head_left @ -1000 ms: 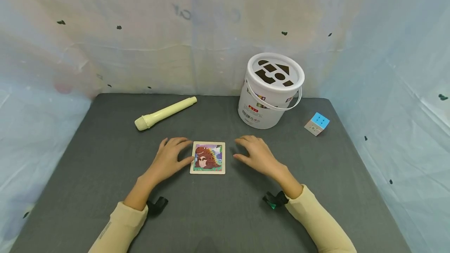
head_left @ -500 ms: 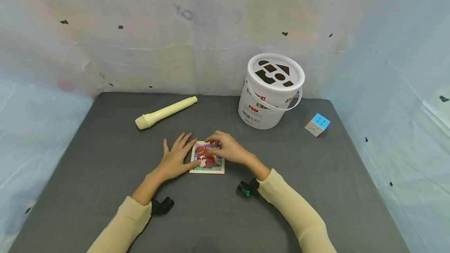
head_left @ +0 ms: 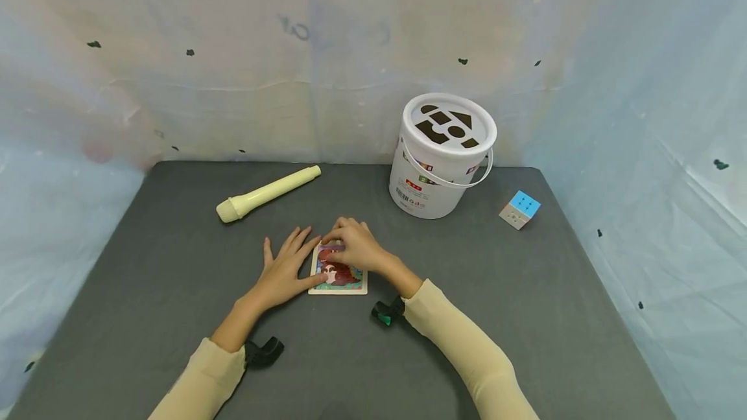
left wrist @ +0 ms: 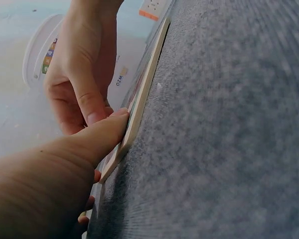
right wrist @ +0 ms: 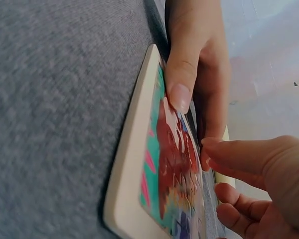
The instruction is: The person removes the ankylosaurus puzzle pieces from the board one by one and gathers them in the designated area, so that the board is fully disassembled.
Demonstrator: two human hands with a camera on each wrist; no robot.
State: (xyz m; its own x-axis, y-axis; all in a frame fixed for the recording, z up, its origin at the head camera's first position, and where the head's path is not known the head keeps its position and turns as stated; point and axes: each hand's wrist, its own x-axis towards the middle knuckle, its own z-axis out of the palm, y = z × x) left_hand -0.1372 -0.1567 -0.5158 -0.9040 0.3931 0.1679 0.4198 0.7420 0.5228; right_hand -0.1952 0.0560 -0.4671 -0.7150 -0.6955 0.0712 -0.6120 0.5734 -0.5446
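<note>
A square dinosaur picture puzzle (head_left: pixel 350 280) with a pale wooden border lies flat on the dark table. My left hand (head_left: pixel 283 277) rests at its left side with fingers spread, its thumb over the picture's lower left. In the right wrist view, that thumb presses on the puzzle (right wrist: pixel 169 159). My right hand (head_left: pixel 362 248) reaches over the upper part with curled fingers, thumb and index close together at the upper left corner. I cannot tell whether a piece is between them. The left wrist view shows the puzzle's edge (left wrist: pixel 147 89) low against the cloth.
A pale yellow toy microphone (head_left: pixel 268 193) lies at the back left. A white bucket (head_left: pixel 434 177) with shape holes in its lid stands behind the hands, and a blue-topped cube (head_left: pixel 519 209) sits to its right. Plastic sheeting (head_left: pixel 233 102) surrounds the dark table (head_left: pixel 554 316).
My right hand has moved left from beside the puzzle to over its upper left corner. My left hand has spread its fingers and put its thumb on the picture.
</note>
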